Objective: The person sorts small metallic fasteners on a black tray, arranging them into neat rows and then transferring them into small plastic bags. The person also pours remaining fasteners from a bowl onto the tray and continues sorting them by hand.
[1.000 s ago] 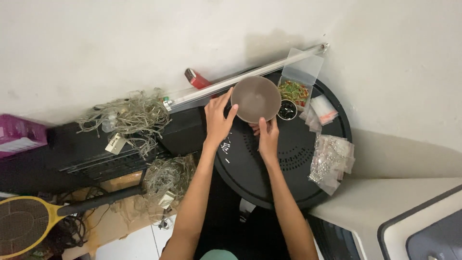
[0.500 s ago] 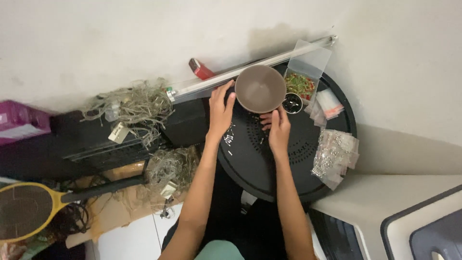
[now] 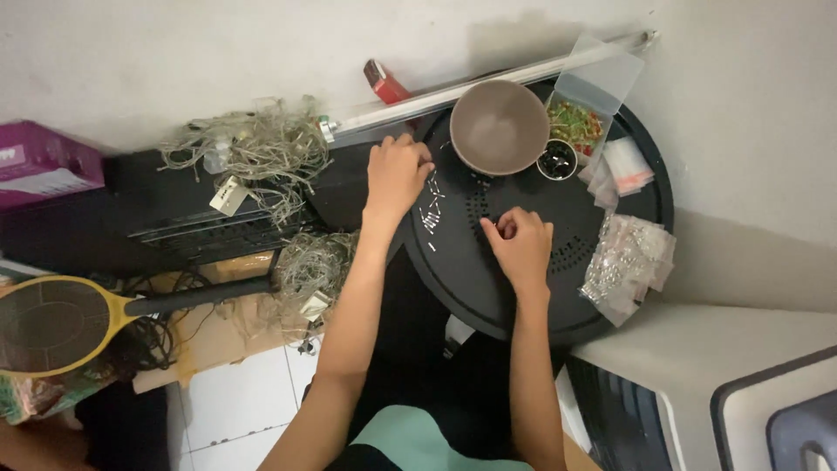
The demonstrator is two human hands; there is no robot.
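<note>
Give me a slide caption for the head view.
Left hand and right hand rest on a round black tabletop by scattered small white pieces, below a brown bowl.

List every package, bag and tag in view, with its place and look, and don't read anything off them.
Pink box: far left edge, rectangular, white panel.
Paper tag: in the tangled wire left of the left hand, pale, rectangular.
Clear bag: right of the bowl, with red and green bits.
Small clear bags: heaped on the round black table, right edge.

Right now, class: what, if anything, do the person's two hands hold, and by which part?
It cannot be told. Both the left hand and right hand are curled over small white pieces; any pinched piece is hidden.
</note>
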